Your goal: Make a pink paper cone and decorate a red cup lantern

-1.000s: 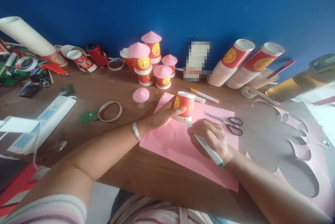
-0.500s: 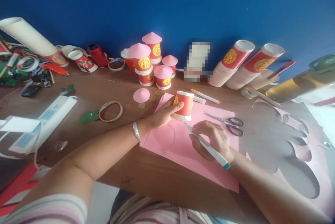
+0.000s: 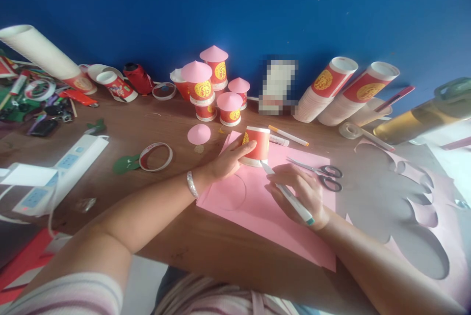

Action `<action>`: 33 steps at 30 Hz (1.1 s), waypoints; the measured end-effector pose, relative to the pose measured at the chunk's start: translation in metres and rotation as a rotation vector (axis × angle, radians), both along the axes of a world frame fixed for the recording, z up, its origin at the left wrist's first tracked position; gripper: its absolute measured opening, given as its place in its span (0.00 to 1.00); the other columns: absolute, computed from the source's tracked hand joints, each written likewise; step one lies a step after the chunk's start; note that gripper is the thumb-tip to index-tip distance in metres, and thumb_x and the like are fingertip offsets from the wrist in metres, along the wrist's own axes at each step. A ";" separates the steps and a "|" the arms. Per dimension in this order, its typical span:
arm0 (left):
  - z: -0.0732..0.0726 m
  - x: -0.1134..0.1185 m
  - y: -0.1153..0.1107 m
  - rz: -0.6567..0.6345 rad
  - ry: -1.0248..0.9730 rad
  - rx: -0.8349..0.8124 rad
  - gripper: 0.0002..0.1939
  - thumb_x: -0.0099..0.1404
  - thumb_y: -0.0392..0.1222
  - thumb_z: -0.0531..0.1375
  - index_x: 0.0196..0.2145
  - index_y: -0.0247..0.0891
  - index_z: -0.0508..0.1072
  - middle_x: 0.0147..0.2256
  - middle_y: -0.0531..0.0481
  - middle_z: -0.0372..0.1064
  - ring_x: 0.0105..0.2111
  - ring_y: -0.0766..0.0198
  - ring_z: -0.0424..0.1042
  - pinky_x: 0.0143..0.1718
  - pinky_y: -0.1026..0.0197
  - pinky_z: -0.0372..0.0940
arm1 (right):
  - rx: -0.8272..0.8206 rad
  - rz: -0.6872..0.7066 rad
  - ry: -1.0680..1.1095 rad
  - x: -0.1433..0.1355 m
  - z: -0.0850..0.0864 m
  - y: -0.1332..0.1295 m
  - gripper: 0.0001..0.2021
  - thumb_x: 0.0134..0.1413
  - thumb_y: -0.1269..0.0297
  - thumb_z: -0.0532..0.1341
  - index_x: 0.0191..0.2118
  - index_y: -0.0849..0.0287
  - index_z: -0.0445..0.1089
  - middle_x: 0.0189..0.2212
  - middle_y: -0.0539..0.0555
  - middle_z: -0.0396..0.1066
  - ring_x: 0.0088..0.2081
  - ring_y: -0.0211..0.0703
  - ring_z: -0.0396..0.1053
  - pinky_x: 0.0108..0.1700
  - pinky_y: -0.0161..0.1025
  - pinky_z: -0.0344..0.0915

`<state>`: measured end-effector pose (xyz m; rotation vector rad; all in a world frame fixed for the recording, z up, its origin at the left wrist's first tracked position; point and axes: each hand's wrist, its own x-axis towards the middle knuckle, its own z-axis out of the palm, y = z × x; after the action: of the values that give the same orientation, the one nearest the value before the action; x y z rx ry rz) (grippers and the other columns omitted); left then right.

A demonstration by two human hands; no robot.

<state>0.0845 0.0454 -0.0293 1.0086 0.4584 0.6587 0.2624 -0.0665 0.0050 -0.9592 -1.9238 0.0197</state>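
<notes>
My left hand [image 3: 231, 158] grips a red paper cup [image 3: 260, 143] that stands upside down, white rim at the bottom, over pink paper [image 3: 294, 226]. In my right hand [image 3: 300, 190] is a white marker [image 3: 294, 203] with a green end; its tip touches or nearly touches the cup's lower rim. A drawn circle [image 3: 235, 192] shows on the paper just below my left hand. Black-handled scissors [image 3: 324, 172] lie on the paper to the right. Behind the cup are a capped white pen [image 3: 279, 140] and an orange-and-white pen [image 3: 289, 135].
Cups with pink cone tops [image 3: 230, 109] stand at the back, beside a loose pink cone [image 3: 199, 134]. Cup stacks [image 3: 331, 84] lean at the right, near a bottle [image 3: 415, 114]. Paper offcuts [image 3: 437, 236] lie far right. A power strip [image 3: 69, 163] and tape roll [image 3: 170, 158] are left.
The marker tip has moved up and left to the cup's lower rim, with my right hand following. The cup has shifted slightly left and up in my left hand.
</notes>
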 end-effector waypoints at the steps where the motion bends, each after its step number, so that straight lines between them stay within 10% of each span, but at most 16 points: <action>1: 0.001 0.000 0.000 0.001 -0.010 0.000 0.21 0.70 0.54 0.61 0.56 0.44 0.72 0.55 0.45 0.73 0.58 0.51 0.70 0.58 0.50 0.64 | -0.023 0.011 0.003 -0.001 0.001 0.000 0.08 0.60 0.73 0.63 0.44 0.56 0.71 0.31 0.52 0.75 0.29 0.39 0.74 0.29 0.35 0.70; 33: 0.007 0.001 0.001 -0.019 -0.098 -0.013 0.17 0.70 0.54 0.60 0.49 0.42 0.75 0.47 0.46 0.73 0.50 0.53 0.72 0.50 0.48 0.72 | 0.013 -0.006 0.023 -0.001 -0.007 0.003 0.12 0.58 0.78 0.62 0.46 0.59 0.69 0.36 0.58 0.78 0.44 0.48 0.81 0.40 0.39 0.78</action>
<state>0.0859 0.0466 -0.0219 0.9631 0.3660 0.6842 0.2614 -0.0636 -0.0019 -0.9517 -1.8983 0.0146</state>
